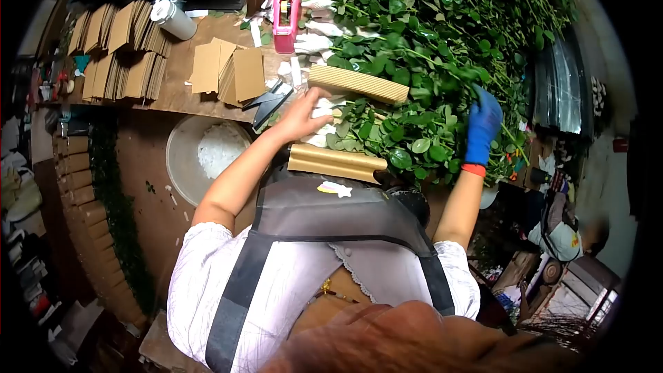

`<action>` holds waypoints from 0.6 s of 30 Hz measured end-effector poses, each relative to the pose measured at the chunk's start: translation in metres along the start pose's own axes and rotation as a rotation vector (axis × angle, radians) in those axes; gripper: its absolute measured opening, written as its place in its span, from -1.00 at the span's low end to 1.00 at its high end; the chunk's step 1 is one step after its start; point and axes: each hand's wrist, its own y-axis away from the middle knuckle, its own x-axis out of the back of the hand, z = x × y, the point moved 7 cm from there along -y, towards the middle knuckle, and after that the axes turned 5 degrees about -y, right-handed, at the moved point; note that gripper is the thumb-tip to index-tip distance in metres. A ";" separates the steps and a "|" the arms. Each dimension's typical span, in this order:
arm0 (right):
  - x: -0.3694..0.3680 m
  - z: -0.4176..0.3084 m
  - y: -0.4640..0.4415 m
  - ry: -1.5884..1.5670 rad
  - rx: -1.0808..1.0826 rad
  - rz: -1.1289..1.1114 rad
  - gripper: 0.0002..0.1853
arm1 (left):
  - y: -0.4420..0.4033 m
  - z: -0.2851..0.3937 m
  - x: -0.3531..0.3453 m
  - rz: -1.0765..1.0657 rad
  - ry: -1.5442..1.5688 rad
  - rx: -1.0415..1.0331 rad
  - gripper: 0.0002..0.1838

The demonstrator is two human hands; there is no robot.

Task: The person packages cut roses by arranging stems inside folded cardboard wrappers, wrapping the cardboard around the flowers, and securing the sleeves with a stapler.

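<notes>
My bare left hand [302,116] rests on a small row of white-wrapped flower heads [319,131], its thumb and fingers spread apart. These heads and their leafy stems lie between a ribbed cardboard strip [359,83] and a gold-brown folded cardboard piece [337,161] near my apron. In a blue glove with a red cuff, my right hand [485,123] is among the green leaves, its fingers curled around a long leafy stem [514,144]. Leaves partly hide its fingertips. Beyond the ribbed strip, more white-wrapped flowers [314,43] lie with their stems in a thick pile.
A pink tape dispenser [286,17] and a dark stapler-like tool [271,105] lie on the table. Cardboard pieces [248,76] are stacked at the left, near a white bottle [173,19]. Below the table edge stands a round tub [185,173] with white material inside.
</notes>
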 end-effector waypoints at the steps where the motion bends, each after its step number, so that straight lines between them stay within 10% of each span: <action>1: 0.009 0.021 0.008 0.051 -0.024 0.034 -0.54 | -0.001 -0.002 -0.001 0.006 -0.016 -0.003 -0.43; 11: 0.054 0.039 0.073 -0.495 -0.043 -0.086 -0.63 | -0.003 -0.016 -0.010 0.119 -0.020 0.046 -0.53; 18: -0.012 -0.057 0.083 0.133 0.013 -0.323 -0.47 | -0.002 -0.014 -0.006 0.317 -0.169 -0.002 -0.67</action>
